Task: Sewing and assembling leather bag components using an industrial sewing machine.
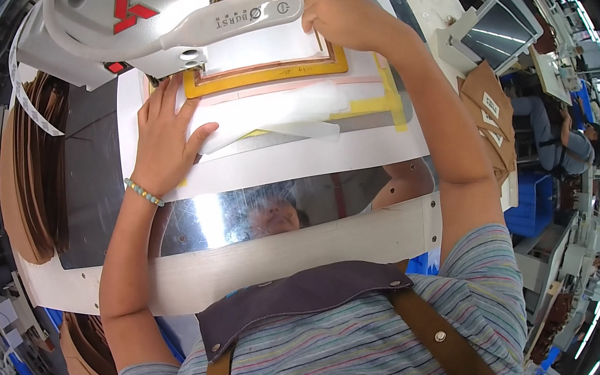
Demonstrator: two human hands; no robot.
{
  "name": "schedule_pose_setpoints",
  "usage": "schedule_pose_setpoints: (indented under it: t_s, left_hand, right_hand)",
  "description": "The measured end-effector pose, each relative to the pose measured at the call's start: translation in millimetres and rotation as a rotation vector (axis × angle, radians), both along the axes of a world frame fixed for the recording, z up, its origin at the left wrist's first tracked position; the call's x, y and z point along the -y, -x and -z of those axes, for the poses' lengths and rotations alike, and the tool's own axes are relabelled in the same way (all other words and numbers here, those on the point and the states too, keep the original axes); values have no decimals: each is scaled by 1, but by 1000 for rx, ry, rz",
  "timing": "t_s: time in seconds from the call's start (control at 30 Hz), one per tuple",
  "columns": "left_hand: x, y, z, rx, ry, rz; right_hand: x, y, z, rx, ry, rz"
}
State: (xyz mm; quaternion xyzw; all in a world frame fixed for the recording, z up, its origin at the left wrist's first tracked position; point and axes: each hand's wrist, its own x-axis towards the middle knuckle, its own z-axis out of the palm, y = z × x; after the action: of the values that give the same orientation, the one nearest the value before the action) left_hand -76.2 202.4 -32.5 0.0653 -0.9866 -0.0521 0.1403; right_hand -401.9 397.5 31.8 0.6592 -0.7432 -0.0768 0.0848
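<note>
Over on the left, the left hand has its fingers spread open on a white sheet, right by a flat yellow frame with brownish inner edges. Right hand's fingers are curled at the frame's far-right side; can't tell if they're gripping.

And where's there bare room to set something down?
The metal plate looks bare between the white sheet and pale front ledge, and between the sheet and the brown stack. Crowded: around the yellow frame, with left hand, right hand and machine head.
</note>
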Motion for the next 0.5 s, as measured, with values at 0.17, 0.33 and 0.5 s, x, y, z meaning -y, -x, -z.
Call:
schedule_pose_setpoints:
  t_s: [0.17, 0.33, 0.5]
  left_hand:
    - [2, 0, 2, -5, 15, -5]
    - [2, 2, -1, -11, -4, 5]
    - [0, 1, 1, -19, 5, -7]
  right_hand:
    - [-3, -31, -16, 399, -157, 81]
    - [-5, -38, 0, 217, -100, 108]
    - [18, -40, -4, 232, 21, 20]
